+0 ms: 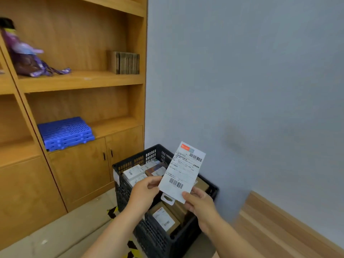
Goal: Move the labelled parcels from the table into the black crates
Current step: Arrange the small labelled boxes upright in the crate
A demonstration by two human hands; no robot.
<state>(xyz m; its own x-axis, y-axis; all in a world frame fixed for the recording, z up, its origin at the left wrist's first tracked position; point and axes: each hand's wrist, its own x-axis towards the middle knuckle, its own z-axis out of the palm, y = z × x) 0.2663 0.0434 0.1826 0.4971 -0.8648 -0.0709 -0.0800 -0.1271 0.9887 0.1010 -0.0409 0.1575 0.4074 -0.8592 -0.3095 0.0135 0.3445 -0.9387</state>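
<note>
Parcel held over loaded crate

Head view: left hand and right hand each pinch a flat labelled parcel above the black crate. Boxes already fill it; table unseen, remainder unknown.

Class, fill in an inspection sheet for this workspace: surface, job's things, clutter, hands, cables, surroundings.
Surface: table edge at lower right.
Job's things: labelled parcel held above black crate, which already holds boxes.
Clutter: blue plastic panels, cardboard stack, purple bag on shelves.
Hands: left hand and right hand both pinch the parcel.
Cables: nothing seen.
Surroundings: wooden shelving, grey wall.
</note>
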